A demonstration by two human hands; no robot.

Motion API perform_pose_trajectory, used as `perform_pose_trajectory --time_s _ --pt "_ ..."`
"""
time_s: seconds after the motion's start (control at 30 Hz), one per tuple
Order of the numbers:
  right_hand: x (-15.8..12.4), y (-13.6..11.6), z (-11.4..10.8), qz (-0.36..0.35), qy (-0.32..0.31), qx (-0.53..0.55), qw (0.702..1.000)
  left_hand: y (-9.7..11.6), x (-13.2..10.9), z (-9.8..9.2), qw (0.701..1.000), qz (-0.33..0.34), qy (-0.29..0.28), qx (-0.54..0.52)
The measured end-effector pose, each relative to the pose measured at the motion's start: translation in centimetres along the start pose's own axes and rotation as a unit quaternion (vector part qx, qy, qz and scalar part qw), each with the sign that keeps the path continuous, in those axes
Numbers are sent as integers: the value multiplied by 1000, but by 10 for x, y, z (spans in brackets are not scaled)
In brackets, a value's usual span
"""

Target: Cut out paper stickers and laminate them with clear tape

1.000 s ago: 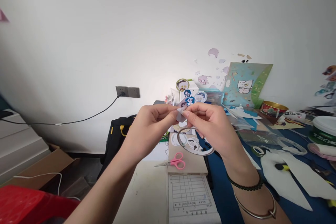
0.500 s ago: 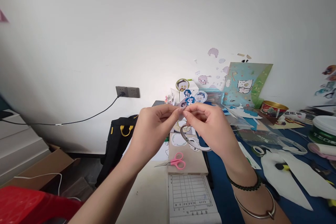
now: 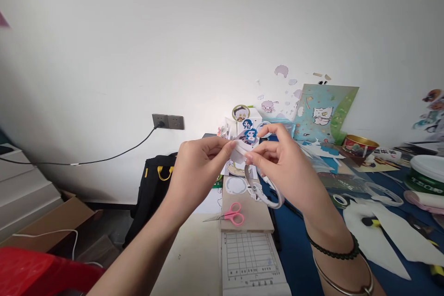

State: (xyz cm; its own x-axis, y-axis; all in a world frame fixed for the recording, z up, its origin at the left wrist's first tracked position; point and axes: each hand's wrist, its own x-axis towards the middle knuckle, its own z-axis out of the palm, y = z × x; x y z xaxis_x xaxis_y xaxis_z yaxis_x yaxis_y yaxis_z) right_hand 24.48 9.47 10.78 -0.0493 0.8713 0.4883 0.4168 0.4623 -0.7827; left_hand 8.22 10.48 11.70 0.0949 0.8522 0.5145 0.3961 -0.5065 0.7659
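Between my two hands is a small folded white piece that looks like paper or backing strip. My left hand pinches its left edge with thumb and forefinger. At its right edge my right hand pinches with thumb and a finger, the forefinger lifted away. A thin grey-white ring, like a narrow roll of tape, hangs below my right hand; how it is held is hidden. Under the hands, pink-handled scissors lie on a beige board beside white cut-outs.
A printed form pad lies in front of the board. On the blue tabletop at right are white sheets, a clear ring and a lidded tub. A black bag stands at left, near a red object.
My hands have drawn slightly apart, so the white piece shows between them. My right forefinger has lifted, and the ring has swung a little right and down.
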Motion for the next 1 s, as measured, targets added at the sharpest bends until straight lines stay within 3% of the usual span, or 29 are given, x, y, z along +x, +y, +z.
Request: perform_pose_trajectory --time_s 0.17,0.5,0.7,1.0 --pt "1 1 -4 0 -16 -14 1000 1 1 -1 1000 -8 -11 -3" --pt "0 -2 0 -25 15 -69 997 0 -2 -3 999 -18 -31 -11" --pt "1 0 4 -49 44 -106 992 -2 -1 0 999 -29 -12 -18" --pt "3 4 6 -67 60 -136 987 -3 -3 3 1000 13 -12 -15"
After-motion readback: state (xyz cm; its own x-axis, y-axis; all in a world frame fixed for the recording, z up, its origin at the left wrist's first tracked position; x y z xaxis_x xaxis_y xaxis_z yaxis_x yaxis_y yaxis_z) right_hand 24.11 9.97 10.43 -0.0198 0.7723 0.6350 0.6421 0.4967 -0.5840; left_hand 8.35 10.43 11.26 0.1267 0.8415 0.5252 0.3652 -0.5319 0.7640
